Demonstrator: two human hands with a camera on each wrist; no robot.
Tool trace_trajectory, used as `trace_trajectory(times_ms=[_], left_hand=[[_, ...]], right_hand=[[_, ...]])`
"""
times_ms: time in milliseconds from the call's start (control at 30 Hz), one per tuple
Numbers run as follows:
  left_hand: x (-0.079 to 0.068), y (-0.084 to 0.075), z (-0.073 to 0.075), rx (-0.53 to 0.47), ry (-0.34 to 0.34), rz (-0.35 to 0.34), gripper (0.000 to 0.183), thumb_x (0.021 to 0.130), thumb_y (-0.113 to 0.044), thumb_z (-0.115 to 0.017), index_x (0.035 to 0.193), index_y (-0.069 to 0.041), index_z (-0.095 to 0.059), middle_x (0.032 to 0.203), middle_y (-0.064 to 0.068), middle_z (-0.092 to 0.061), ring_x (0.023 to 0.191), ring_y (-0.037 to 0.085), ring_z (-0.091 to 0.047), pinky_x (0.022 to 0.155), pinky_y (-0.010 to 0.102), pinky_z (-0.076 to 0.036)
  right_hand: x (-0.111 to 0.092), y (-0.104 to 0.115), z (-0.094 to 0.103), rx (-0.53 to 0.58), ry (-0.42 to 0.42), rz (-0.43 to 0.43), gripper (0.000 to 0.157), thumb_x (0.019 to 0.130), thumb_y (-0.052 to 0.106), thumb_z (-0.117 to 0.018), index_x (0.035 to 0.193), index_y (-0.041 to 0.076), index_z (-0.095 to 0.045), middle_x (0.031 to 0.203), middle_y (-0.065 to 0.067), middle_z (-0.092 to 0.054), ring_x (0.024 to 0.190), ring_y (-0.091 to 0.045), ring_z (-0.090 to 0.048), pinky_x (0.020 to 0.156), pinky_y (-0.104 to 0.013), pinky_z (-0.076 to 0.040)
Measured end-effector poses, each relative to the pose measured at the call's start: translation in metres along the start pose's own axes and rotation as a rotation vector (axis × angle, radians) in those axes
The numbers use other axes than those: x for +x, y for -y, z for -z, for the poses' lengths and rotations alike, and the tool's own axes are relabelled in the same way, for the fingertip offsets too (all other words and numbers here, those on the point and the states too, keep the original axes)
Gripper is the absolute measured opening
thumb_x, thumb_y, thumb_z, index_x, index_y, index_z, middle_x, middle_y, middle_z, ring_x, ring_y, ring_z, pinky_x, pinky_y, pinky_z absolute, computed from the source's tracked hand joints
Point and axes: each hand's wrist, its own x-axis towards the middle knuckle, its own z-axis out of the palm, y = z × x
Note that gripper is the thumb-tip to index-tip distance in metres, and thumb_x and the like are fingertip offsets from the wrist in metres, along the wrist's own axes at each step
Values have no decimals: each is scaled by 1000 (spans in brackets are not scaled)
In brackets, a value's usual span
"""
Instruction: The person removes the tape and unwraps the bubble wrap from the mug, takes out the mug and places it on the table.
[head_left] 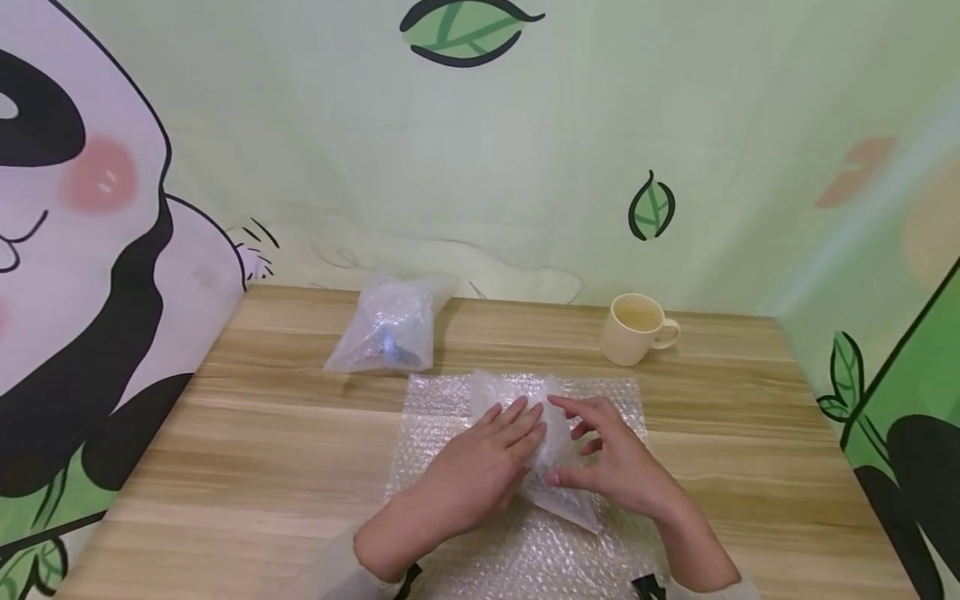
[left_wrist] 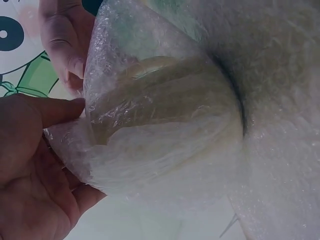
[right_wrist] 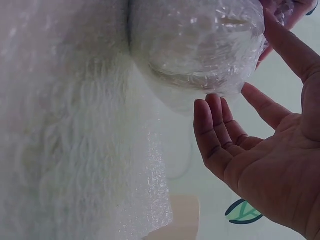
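The clear bubble-wrap sheet (head_left: pixel 525 562) shows silvery dots; the tan wood-grain worktop (head_left: pixel 225 450), brown streaks; the cylindrical mug (head_left: pixel 625 340), plain cream.

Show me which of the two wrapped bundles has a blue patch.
The back bundle, well left of the mug: a blue patch shows low in its wrap. The front bundle, under the left hand, shows none.

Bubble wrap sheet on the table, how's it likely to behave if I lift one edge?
The bubble wrap sheet will probably be light and floppy, since it looks like thin, clear plastic. Its dimpled look suggests some give when pinched. Lifting an edge could shift the wrapped bundle lying on it.
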Motion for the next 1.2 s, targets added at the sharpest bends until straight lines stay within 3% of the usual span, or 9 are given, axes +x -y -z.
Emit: trace_trajectory(times_ms=[267,433,600,767,1200], left_hand=[[5,-2,-1,89,-103,-24,44,99,-24,-68,142,-13,-64,155,4,-56,144,27,-52,117,44,-47],[7,-2,-4,127,-215,-41,33,96,-27,-72,128,-19,-75,143,-5,-66,134,28,-63,108,46,-55],[11,-2,-6,119,-301,-49,23,95,-30,-73,116,-23,-79,132,-9,-72,126,28,-68,101,46,-59],[14,-5,-5,111,-311,-40,19,95,-32,-74,110,-23,-80,127,-8,-75,121,28,-71,98,46,-61],[21,-6,2,114,-256,-29,19,92,-13,-73,106,-23,-82,121,-8,-77,113,20,-74,91,42,-64]], right_hand=[[1,-1,0,-26,8,-14,88,74,28,-95,151,26,-53,127,-10,-53,106,-21,-54,85,-36,-57],[3,-2,0,-19,23,-25,88,75,30,-94,152,30,-52,125,-6,-53,106,-20,-53,87,-37,-58],[3,-6,2,11,39,-1,81,82,28,-89,153,26,-51,125,-7,-53,106,-21,-53,87,-34,-58],[2,-10,6,51,51,-7,77,85,23,-87,153,25,-51,122,-8,-54,107,-23,-54,89,-33,-58],[6,-13,-1,12,12,-6,79,80,24,-90,150,26,-55,114,-8,-54,102,-21,-53,84,-33,-58]])
